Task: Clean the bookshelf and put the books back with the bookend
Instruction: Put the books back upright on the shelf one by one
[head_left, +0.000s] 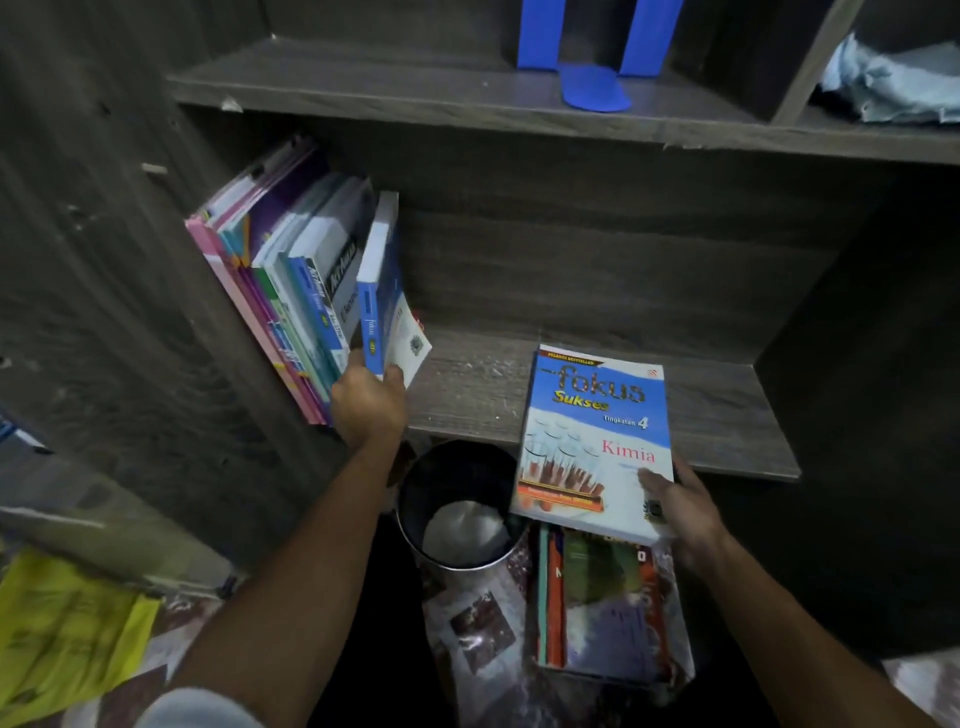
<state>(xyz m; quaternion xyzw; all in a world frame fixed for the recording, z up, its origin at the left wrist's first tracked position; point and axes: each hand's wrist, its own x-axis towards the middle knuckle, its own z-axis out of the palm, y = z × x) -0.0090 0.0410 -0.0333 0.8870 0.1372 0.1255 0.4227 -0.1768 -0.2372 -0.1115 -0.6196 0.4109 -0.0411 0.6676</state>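
Head view, and we are right at the bookshelf. The left hand (369, 402) is up at the row of books (291, 280) at the left end of the lower shelf (727, 410). Its grip is closed round the foot of the blue book (375, 291), the last in the row, holding it upright against its leaning neighbours. A thin white booklet (413, 343) fans out just to the right of it.

On the right, the right hand (683, 512) has the Kimia book (592, 436) by its near right corner. The grip pinches it with the thumb on the cover; the fingers beneath are hidden. The book lies flat, its far end over the shelf's front edge and its near end above the stack of books (602, 608) on the floor. The blue bookend (595, 85) waits on the upper shelf, well apart from the row. A bin (457, 512) stands on the floor between the forearms.

As we read it, the Kimia book goes in next. We want it tipped upright, spine outward, then slid left until it touches the blue book. The left hand should brace the row meanwhile, and the loose booklet should be tucked flat so it does not crumple. The bookend comes last, pressed against the end book.
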